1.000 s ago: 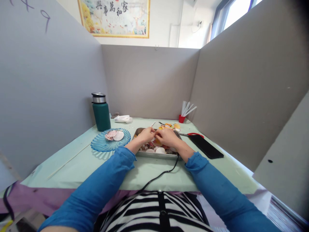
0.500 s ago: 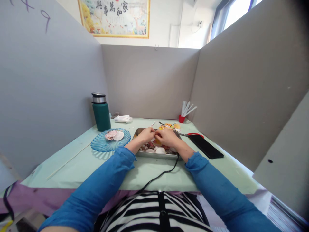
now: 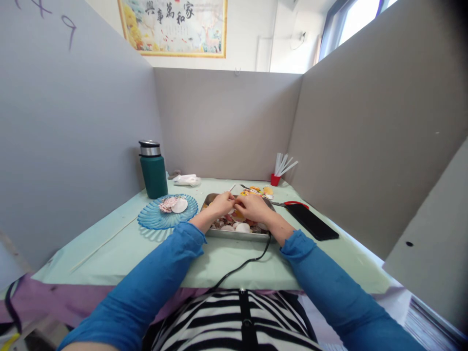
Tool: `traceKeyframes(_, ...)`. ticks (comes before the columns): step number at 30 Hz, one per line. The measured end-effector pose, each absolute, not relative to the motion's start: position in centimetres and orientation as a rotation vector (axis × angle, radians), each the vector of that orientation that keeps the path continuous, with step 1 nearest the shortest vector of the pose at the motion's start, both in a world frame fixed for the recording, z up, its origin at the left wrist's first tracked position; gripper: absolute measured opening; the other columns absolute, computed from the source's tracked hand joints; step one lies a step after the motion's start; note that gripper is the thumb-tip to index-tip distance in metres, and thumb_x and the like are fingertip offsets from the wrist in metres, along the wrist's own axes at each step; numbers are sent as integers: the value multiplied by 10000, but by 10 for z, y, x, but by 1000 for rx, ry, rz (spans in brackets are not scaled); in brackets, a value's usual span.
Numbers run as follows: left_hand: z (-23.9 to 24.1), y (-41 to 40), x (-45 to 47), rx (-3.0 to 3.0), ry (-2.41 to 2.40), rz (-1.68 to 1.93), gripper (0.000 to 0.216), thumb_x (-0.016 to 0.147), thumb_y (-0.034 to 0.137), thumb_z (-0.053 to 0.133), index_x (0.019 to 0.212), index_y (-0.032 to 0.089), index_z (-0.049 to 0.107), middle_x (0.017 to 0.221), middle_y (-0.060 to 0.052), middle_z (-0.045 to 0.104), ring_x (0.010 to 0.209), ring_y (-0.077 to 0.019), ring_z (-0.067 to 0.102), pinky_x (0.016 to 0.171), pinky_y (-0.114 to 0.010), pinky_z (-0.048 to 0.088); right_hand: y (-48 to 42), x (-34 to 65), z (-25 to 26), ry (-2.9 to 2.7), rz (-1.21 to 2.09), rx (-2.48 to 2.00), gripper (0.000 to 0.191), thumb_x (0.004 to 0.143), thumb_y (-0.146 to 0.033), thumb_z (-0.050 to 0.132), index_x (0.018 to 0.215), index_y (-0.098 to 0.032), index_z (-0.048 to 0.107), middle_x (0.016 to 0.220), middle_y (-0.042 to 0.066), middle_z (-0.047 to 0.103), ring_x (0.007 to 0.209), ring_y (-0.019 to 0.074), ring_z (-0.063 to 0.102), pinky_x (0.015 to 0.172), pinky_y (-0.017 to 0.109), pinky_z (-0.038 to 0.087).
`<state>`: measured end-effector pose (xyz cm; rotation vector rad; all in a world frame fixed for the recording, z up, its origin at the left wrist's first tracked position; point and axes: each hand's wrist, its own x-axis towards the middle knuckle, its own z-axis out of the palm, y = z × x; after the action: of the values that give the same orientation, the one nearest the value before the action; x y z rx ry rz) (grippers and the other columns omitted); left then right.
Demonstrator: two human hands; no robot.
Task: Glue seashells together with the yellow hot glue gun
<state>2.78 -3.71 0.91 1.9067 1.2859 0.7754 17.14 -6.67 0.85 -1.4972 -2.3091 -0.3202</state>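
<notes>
Over a metal tray (image 3: 234,235) of seashells (image 3: 243,227), my left hand (image 3: 221,205) and my right hand (image 3: 253,207) meet almost fingertip to fingertip. The fingers of both are bent and pinched together. Whatever lies between the fingertips is too small and too covered to make out. White, orange and brownish shells show in the tray below my wrists. Just beyond my left fingertips a thin white stick-like thing (image 3: 231,187) points up and away.
Left of the tray is a blue glass plate (image 3: 146,219) with shells, and behind it a green bottle (image 3: 153,175). On the right lie a black phone (image 3: 312,222) and red-handled scissors (image 3: 298,204). White sticks stand in a red cup (image 3: 275,180). A black cable (image 3: 237,269) crosses the front.
</notes>
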Motion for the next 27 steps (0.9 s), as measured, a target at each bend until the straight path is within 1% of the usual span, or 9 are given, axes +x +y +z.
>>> traceKeyframes(6,8,-36,27,1921,1279,784,104,846,222,508,914,144,517,955,-86,620,612,-127,639,443,-183,494,-67,171,9,-2316,-319,-1501,231,858,-288,435,858,-197,647,800,44,692,726,165,577,597,253,293)
traceKeyframes(12,4,-29,26,1972,1308,747,110,855,253,506,916,162,517,890,-62,639,568,-124,643,452,-193,494,-70,169,11,-2320,-297,-1514,239,858,-288,438,871,-191,656,814,49,695,736,167,583,604,252,305)
traceKeyframes(17,5,-32,26,1943,1279,771,115,859,252,509,915,152,512,957,-83,625,605,-121,643,446,-176,492,-70,169,11,-2319,-309,-1521,260,867,-296,423,894,-189,658,814,52,694,722,165,578,595,251,303)
traceKeyframes(27,4,-30,27,1927,1289,770,159,846,269,533,948,146,530,969,-87,632,634,-126,653,452,-162,494,-69,170,11,-2331,-296,-1539,269,877,-294,422,940,-186,660,867,63,694,775,177,583,635,254,325)
